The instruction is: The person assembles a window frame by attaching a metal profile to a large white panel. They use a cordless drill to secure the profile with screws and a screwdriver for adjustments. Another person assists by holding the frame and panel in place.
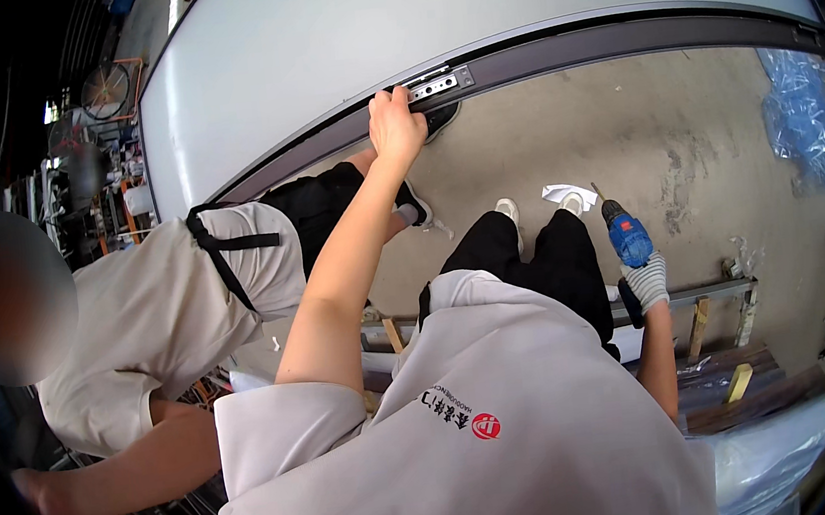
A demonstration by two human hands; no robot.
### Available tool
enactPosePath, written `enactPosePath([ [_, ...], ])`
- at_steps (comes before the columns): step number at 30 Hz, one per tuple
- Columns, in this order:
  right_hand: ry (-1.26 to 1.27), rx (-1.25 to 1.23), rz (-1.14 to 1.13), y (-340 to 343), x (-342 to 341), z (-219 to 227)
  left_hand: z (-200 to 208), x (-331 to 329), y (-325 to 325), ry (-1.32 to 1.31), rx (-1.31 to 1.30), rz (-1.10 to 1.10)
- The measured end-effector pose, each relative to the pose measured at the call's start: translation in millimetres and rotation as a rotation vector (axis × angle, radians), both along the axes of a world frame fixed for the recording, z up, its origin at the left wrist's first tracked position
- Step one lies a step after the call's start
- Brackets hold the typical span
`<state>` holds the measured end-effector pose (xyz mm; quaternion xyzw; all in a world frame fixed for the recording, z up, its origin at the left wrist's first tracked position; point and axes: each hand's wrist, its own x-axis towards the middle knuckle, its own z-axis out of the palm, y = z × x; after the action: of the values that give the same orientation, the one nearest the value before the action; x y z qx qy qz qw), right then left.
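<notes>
My bare left hand [396, 123] reaches up to the dark edge of a large grey panel [309, 42]. Its fingers are closed at the end of a silver metal fitting [434, 86], an oblong plate with several dark holes, set against that edge. The fingertips are partly hidden behind the hand. Low at my right side, my right hand [647, 283], in a striped knit glove, grips a blue and black power drill [630, 238]. The drill's thin bit points away from me toward the panel, well apart from it.
At my left a person [166, 303] in a light shirt with a black strap leans close to the panel. White paper [567, 193] lies by my shoes. Crumpled blue plastic wrap [810, 115] is at the right. Behind me stands a metal rack [728, 290] with wooden pieces and wrapped profiles.
</notes>
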<state>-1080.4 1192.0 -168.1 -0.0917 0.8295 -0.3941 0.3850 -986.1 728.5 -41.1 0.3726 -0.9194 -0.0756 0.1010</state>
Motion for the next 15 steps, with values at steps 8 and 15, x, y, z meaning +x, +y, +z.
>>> enactPosePath([
  [8, -0.044, -0.066, 0.17, -60.6, -25.3, 10.4, 5.1, -3.7, -30.2, 0.205, -0.13, -0.051],
  [15, -0.06, -0.021, 0.12, -85.1, 8.2, 29.0, 3.6, 1.8, -53.3, 0.188, 0.118, -0.137],
])
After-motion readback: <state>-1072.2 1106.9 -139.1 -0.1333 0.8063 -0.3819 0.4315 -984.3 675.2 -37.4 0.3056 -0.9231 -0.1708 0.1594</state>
